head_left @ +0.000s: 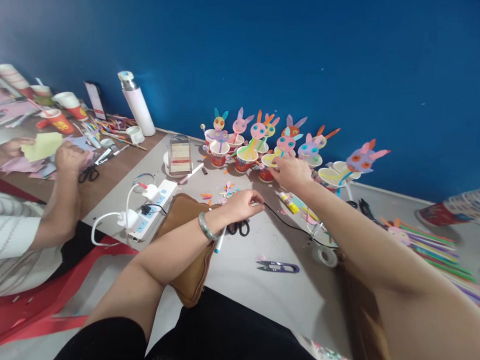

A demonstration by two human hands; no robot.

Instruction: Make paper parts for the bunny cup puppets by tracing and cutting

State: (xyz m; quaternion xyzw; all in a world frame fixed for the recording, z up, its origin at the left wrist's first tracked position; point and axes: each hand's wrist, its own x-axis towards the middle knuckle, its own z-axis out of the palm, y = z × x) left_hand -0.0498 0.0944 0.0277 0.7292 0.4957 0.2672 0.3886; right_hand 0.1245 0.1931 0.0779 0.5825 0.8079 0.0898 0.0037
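Note:
My right hand (292,171) reaches to the back of the table, its fingers closed at the rim of a red-and-white paper cup (266,174). A paper rabbit figure (286,142) with pink and blue parts stands just behind that hand. Nearer to me, my left hand (245,205) is held over the table with its fingers curled into a pinch; what they hold, if anything, is too small to name. Below it lie black-handled scissors (242,228) and a blue-tipped white marker (220,241). Purple thread snips (279,267) rest closer to my lap.
Several paper cups with rabbit figures (247,157) line the blue wall. A white power strip (153,207), brown pouch (183,251), tape roll (326,256) and glue stick (289,203) lie about. At the left, another person's hands (69,158) handle yellow paper (43,146).

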